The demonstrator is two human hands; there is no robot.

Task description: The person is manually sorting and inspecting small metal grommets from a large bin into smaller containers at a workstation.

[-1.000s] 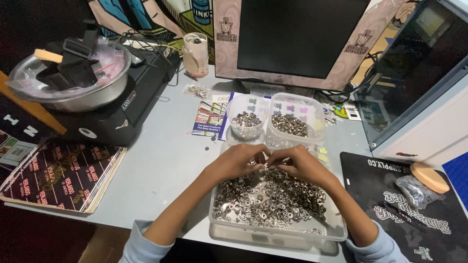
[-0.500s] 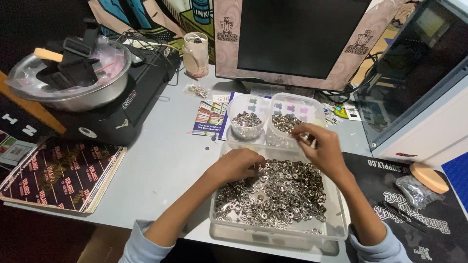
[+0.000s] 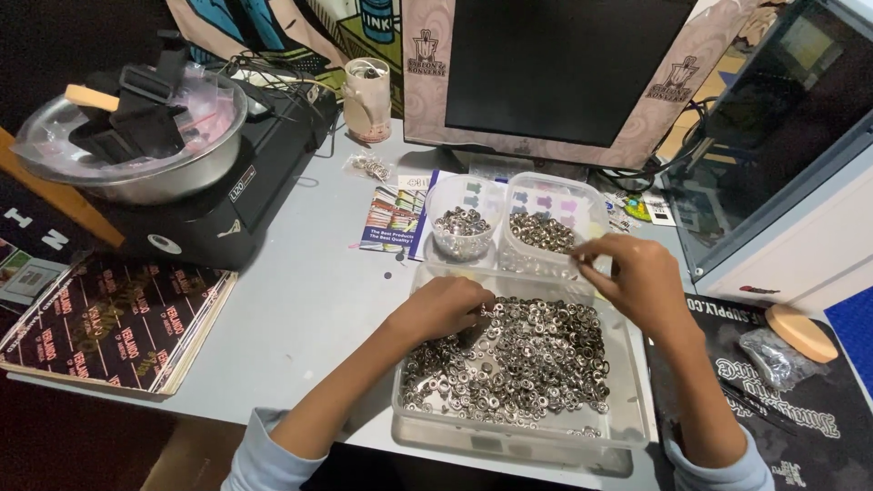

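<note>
Head view: your left hand (image 3: 443,307) digs, fingers curled, into the heap of metal rings (image 3: 509,359) filling the clear tray (image 3: 637,414) at the desk's near edge. Your right hand (image 3: 637,280) hovers, pinched narrow, just by the square tub (image 3: 546,227) of sorted rings; next to it stands a round tub (image 3: 461,223).

The tray sits close to the desk edge, so a hard push could tip rings to the floor. A loose pinch could drop a piece into the wrong tub.

You cannot see what either hand actually holds; fingertips hide it.
</note>
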